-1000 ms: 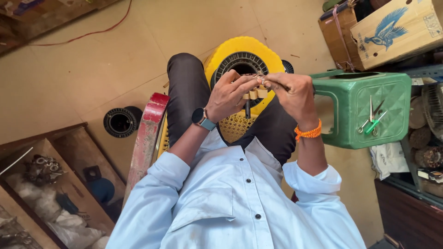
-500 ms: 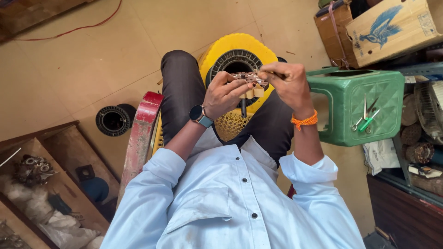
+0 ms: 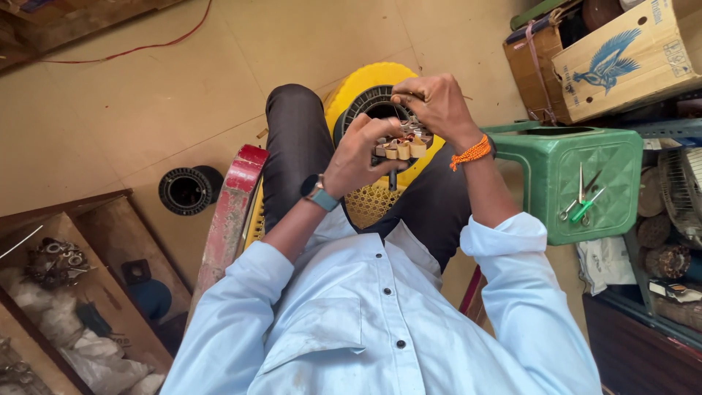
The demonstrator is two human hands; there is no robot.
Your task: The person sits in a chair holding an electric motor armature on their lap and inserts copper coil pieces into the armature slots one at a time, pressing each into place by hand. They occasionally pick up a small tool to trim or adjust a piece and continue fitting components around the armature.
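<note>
While I watch from above, left hand (image 3: 362, 157) grips small wound stator (image 3: 401, 145) over lap; right hand (image 3: 433, 104) pinches its top. Brown carton (image 3: 629, 58) with blue bird print sits upper right, green stool (image 3: 585, 183) below it.

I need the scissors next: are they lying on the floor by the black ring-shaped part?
No. The scissors lie on top of the green plastic stool, beside a green-handled tool, across from the black ring.
</note>
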